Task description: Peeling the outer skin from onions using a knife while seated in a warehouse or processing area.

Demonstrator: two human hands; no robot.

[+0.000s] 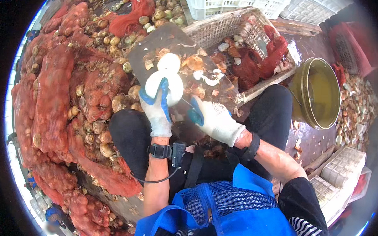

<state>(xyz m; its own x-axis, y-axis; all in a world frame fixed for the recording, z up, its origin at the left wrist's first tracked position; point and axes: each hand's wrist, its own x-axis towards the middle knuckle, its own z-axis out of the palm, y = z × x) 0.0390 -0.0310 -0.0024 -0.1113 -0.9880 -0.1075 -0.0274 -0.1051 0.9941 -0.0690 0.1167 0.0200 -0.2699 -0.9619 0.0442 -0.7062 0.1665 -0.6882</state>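
Note:
My left hand (156, 108), in a white knit glove with blue coating, is closed around a peeled white onion (175, 88) above a dark board (144, 54). Glare blurs the outlines of the white onions, and another peeled one (169, 63) lies just beyond. In my gloved right hand (218, 120) is a small knife, its thin blade (187, 102) pointing at the held onion. The fingers cover most of its handle. Brown onion skins (193, 62) and white peelings (211, 79) are scattered across the board, right of the onions.
Red mesh sacks of onions (52, 97) and loose onions (114, 41) crowd the left. Beyond the board sits a dirty plastic crate (217, 25) with skins and red netting. To the right are a bucket of yellowish liquid (324, 93), a heap of peelings (357, 112) and white crates (343, 165).

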